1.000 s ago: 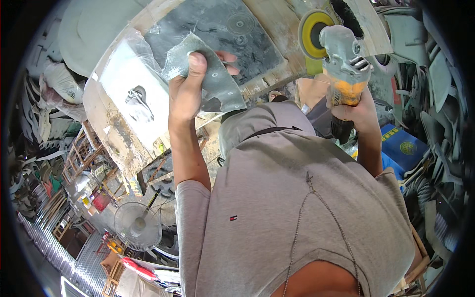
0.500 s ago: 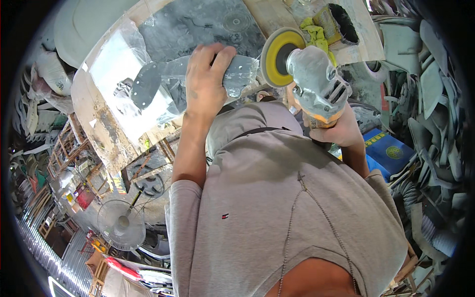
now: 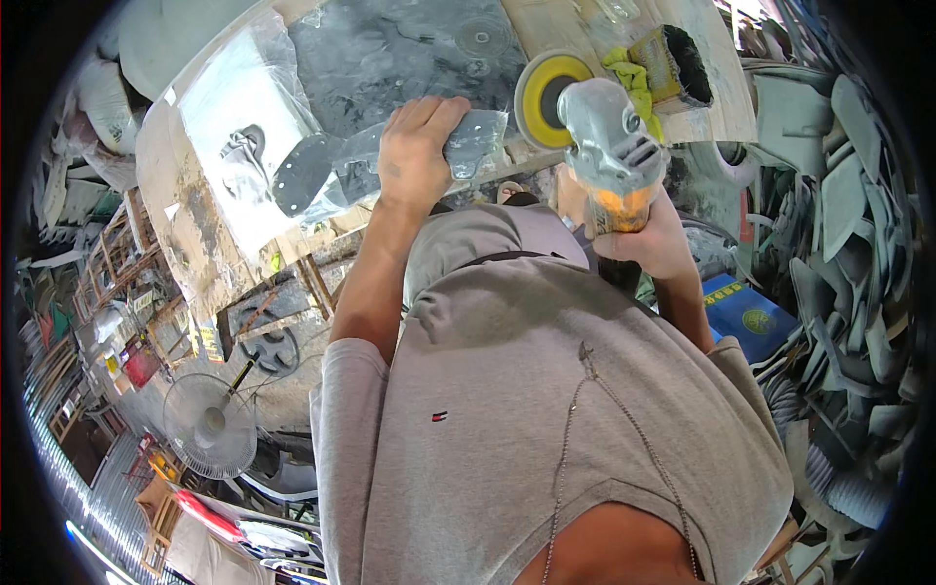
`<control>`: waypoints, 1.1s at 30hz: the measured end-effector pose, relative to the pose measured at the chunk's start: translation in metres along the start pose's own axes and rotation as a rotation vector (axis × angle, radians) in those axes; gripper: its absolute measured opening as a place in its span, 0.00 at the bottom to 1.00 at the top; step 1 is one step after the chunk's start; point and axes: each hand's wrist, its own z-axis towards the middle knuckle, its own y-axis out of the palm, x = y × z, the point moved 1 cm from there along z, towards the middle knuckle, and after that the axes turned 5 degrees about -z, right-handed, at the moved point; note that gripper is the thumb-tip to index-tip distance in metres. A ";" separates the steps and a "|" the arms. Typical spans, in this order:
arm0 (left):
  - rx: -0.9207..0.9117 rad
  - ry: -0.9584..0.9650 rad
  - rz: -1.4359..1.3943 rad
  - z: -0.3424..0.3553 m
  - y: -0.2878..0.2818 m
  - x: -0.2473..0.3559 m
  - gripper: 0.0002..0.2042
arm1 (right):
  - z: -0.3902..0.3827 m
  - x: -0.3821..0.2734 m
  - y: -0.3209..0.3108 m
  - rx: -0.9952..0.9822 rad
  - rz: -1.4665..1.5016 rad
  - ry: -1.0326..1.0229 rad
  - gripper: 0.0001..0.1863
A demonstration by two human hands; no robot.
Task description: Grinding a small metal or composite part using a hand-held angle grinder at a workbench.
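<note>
My left hand [image 3: 417, 161] is closed over the middle of a flat dark-grey panel [image 3: 308, 175], fingers wrapped over its far edge. The panel has a rounded left end dotted with small holes and a wider, dusty right end. It lies across the near side of the worktable. My right hand [image 3: 665, 239] grips the orange body of an angle grinder [image 3: 606, 132] with a silver-grey head. The grinder's round yellow disc [image 3: 538, 97] stands on edge just beyond the panel's right end; whether they touch, I cannot tell.
Clear plastic film [image 3: 249, 88] and a dark dusty sheet [image 3: 390, 58] cover parts of the pale wooden worktable [image 3: 190, 234]. A yellow-green cloth [image 3: 634, 83] lies by an open tin [image 3: 673, 63]. Moulded grey parts [image 3: 848, 185] are piled at right, near a blue booklet [image 3: 746, 317]. A fan [image 3: 210, 424] stands at lower left.
The grinder has tilted, so more of its orange body shows, and its disc has shifted slightly up and left. The panel's rounded end and my left hand have shifted slightly right. The view moved a little.
</note>
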 end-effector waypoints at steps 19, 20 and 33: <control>0.003 0.013 -0.084 -0.001 -0.001 0.006 0.17 | -0.012 -0.006 0.012 -0.062 0.051 0.083 0.29; 0.002 0.012 -0.079 -0.003 -0.002 0.006 0.17 | -0.010 -0.004 0.011 -0.080 0.053 0.092 0.30; 0.007 0.108 0.000 -0.015 -0.009 0.005 0.18 | -0.006 0.002 0.013 -0.135 0.070 0.107 0.28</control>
